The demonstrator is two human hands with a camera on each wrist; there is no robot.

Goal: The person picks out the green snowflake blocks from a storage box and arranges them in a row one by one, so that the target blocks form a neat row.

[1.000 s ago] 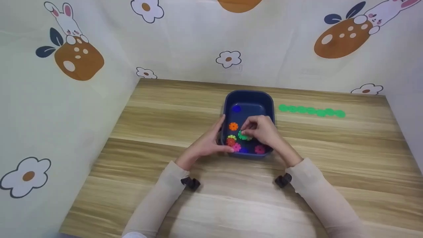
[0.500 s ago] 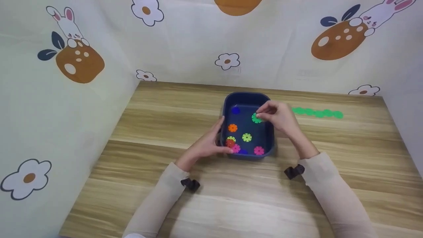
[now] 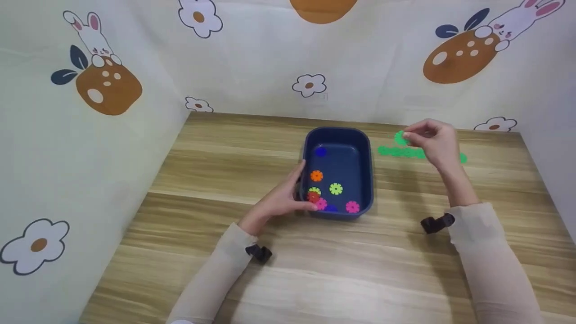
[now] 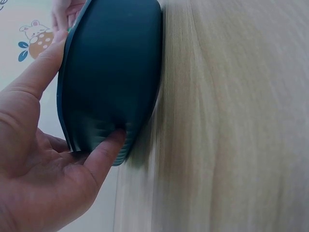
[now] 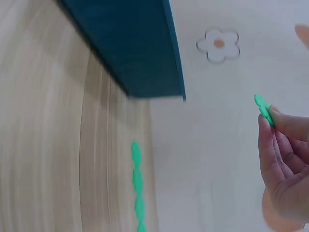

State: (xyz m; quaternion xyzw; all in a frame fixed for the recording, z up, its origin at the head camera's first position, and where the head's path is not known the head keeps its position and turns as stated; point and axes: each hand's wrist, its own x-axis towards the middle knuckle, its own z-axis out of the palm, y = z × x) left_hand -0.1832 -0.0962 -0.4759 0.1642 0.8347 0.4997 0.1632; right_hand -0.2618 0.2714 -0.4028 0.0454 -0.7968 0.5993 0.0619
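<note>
My right hand (image 3: 438, 141) pinches a green notched plastic disc (image 3: 400, 137) between thumb and fingertips. In the right wrist view this disc (image 5: 263, 109) is seen edge-on, up off the table. Just below it in the head view lies a row of overlapping green discs (image 3: 400, 151), partly hidden behind the hand. My left hand (image 3: 281, 195) grips the near left corner of a dark blue plastic bin (image 3: 370, 180), thumb over the near rim. The left wrist view shows fingers of this hand (image 4: 48, 179) against the bin's outer wall (image 4: 116, 63).
Inside the bin lie an orange disc (image 3: 317, 175), a yellow-green disc (image 3: 335, 188), a pink disc (image 3: 352, 207), a blue disc (image 3: 320, 151) and a small cluster by my left thumb. Wood-grain table (image 3: 234, 153) surrounds the bin. A patterned cloth (image 3: 252, 58) rises behind the table.
My right hand has lifted the green disc out of the bin and carried it right, over the green row. A yellow-green disc in the bin is uncovered. The left hand keeps its hold.
</note>
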